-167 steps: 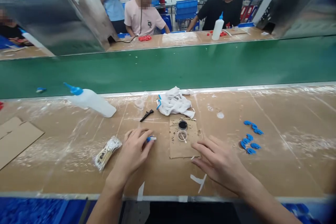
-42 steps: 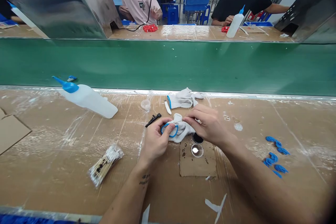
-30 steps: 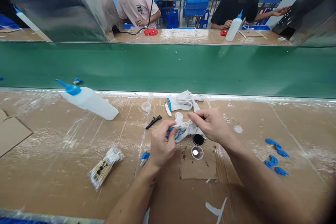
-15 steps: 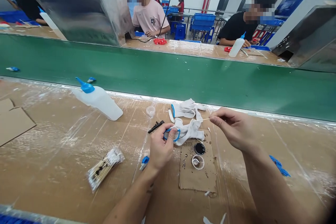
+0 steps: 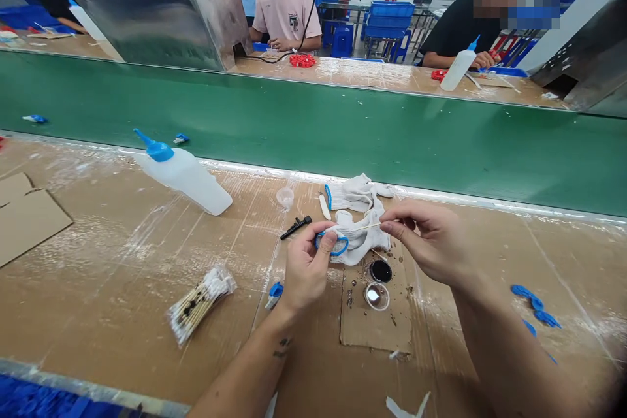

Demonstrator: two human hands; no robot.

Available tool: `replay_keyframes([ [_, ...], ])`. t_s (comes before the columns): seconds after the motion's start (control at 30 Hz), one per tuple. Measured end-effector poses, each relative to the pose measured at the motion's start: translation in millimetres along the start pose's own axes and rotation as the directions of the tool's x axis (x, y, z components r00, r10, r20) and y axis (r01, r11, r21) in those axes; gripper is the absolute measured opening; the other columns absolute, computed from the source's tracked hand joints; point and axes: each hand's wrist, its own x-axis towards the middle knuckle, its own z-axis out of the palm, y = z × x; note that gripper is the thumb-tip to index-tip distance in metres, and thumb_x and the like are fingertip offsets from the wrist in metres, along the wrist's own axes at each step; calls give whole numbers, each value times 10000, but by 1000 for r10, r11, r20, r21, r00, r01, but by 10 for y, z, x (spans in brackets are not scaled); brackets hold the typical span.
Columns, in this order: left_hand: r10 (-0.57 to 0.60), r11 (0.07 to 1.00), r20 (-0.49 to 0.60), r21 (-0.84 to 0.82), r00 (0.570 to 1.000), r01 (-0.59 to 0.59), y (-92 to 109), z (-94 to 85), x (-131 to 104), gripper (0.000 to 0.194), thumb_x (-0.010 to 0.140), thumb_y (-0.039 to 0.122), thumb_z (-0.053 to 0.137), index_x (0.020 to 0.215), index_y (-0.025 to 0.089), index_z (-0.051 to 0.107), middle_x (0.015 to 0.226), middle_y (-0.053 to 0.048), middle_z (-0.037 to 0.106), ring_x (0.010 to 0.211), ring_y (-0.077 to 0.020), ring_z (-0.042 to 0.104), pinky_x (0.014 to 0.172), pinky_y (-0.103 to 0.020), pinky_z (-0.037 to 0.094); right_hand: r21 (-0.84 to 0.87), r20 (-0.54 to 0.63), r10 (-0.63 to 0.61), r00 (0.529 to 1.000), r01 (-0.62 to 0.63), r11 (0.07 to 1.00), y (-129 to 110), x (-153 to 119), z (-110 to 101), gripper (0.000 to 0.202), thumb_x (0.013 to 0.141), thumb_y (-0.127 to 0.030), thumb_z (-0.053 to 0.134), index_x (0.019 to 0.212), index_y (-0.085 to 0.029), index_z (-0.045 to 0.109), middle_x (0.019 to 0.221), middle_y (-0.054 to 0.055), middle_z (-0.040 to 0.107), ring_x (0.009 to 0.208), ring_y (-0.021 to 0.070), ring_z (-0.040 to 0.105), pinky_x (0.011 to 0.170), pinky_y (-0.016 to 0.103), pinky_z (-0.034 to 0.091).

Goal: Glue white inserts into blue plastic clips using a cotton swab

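Note:
My right hand (image 5: 424, 238) pinches a thin cotton swab (image 5: 365, 227) near its right end. The swab points left, its far end close to the fingertips of my left hand (image 5: 311, 268). Thumb and fingers of that hand are pressed together, and what they hold is too small to make out. Behind the hands lie white knitted gloves (image 5: 360, 194) with blue cuffs. Below them, a cardboard piece (image 5: 367, 333) carries a small cup of dark liquid (image 5: 381, 271) and a clear cup (image 5: 377, 296). Another stick rests by the dark cup.
A white squeeze bottle (image 5: 191, 176) with a blue nozzle lies left, above a bag of swabs (image 5: 200, 304). A black clip-like tool (image 5: 296, 227) is beside my left hand. Blue pieces (image 5: 536, 305) lie right. Beyond the green belt (image 5: 294, 117), people work at another bench.
My right hand has moved left with the swab, bringing its far end closer to my left fingertips. The whole view has shifted slightly.

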Motion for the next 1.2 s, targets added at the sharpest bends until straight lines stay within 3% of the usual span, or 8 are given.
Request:
replay_keyframes([
  [0.23,19,1000,36,10,999,-19,10,23,-21,298,925,420,714,1017,138,743,909,-82,773,791,-179,690,722,-257,551,-60,24,-27,999,28,998,-22,-2,68,103,953,-166,677,886,-223,732,816,4,735,694,150,611,611,294,432],
  [0.43,101,980,-9,174,995,-98,-11,25,-51,176,957,323,638,963,159,701,827,-45,708,707,-161,627,641,-241,497,-129,20,-68,997,70,989,-101,-49,153,100,969,-182,671,882,-209,715,826,13,742,715,156,661,644,291,474],
  [0.6,206,917,-3,350,979,-192,-15,16,-79,140,983,281,553,929,181,634,763,-16,646,639,-155,579,580,-246,429,-275,25,-184,983,183,944,-213,-110,213,215,1026,-218,607,827,-191,685,728,17,679,662,152,614,622,287,445],
  [0.83,334,823,76,463,940,-330,-20,23,-68,99,985,182,493,913,202,559,768,-5,612,661,-159,581,644,-259,435,-420,2,-222,975,203,885,-229,-132,300,376,1064,-272,554,706,-180,628,632,7,584,579,144,540,564,306,377],
  [0.93,347,816,68,469,935,-337,-31,14,-70,95,977,167,491,912,204,550,773,-9,604,669,-163,580,647,-259,436,-363,-36,-202,979,176,915,-219,-92,194,359,1041,-254,586,691,-181,618,607,-9,575,540,122,513,531,289,363],
  [1.1,278,873,-5,419,961,-250,-44,14,-77,89,983,214,517,913,202,571,781,-17,618,662,-167,579,646,-266,440,-259,-158,-70,985,27,966,-178,-31,-164,319,980,-255,650,667,-203,624,527,-47,508,462,101,427,455,272,312],
  [1.2,230,916,-31,343,973,-206,-45,28,-83,100,993,248,539,929,197,596,783,-14,627,656,-160,575,628,-255,437,-199,-151,-52,987,21,980,-156,-9,-220,275,970,-259,654,700,-208,663,541,-39,541,471,111,450,449,275,324],
])
